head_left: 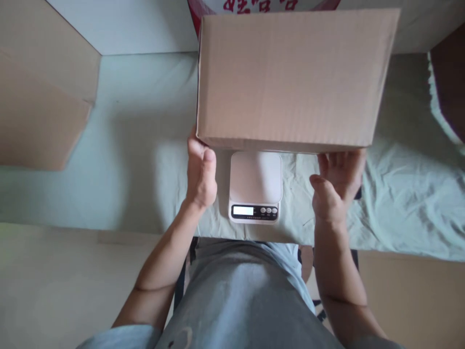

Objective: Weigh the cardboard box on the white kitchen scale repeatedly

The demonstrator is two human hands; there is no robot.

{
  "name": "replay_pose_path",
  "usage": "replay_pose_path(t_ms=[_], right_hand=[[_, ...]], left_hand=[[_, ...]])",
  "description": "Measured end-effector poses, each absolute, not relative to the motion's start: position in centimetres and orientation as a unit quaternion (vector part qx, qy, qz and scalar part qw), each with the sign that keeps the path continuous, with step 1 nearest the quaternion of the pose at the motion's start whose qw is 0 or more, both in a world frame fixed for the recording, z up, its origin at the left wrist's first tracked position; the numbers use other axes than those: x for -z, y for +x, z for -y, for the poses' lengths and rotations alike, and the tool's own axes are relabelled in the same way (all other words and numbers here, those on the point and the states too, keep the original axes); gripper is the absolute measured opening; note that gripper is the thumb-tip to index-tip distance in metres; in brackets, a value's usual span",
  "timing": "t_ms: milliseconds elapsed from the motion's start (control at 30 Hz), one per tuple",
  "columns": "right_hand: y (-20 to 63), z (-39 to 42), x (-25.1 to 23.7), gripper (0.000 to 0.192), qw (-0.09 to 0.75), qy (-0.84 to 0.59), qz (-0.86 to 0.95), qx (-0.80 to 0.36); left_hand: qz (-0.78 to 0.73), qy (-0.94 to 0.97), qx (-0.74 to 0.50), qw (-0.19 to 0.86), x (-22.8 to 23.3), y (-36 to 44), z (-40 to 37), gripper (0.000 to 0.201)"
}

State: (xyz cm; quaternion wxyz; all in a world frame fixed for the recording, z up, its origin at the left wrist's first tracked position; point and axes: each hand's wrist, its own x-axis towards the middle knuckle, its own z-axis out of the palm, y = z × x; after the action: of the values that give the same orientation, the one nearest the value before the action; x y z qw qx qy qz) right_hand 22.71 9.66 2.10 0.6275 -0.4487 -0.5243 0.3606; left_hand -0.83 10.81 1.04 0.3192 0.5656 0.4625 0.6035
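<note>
Holding: closed cardboard box (290, 80), raised over the table, its near bottom edge above the scale.
Left hand (201, 170): clasping the box's lower left corner, fingers under, thumb outside.
Right hand (336, 182): cupping the lower right edge from beneath, thumb free.
Scale (255, 186): small white digital unit on the table, just below the box and between both hands; display lit, reading illegible.
Surface: pale green cloth (399, 194), wrinkled at right.
Handling note: judged best kept level and centred over the platform, with fingers clear of the underside.
Surroundings: other cartons (39, 97) at left.
</note>
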Motion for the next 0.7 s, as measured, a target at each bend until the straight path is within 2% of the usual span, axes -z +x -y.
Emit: replay_pose_path(t_ms=[367,500,700], right_hand=[[23.3,-13.5,3.1,0.064,0.536,-0.486,0.555,-0.411],[23.5,-13.4,4.6,0.065,0.528,-0.505,0.553,-0.401],[24.5,-13.2,6.9,0.077,0.52,-0.555,0.533,-0.37]], left_hand=[[-0.565,0.553,-0.534,0.3,2.1,-0.6,-13.2,0.051],[-0.576,0.538,-0.535,0.305,3.3,-0.5,-13.1,0.054],[-0.608,0.484,-0.543,0.317,5.3,-1.9,-13.0,0.06]])
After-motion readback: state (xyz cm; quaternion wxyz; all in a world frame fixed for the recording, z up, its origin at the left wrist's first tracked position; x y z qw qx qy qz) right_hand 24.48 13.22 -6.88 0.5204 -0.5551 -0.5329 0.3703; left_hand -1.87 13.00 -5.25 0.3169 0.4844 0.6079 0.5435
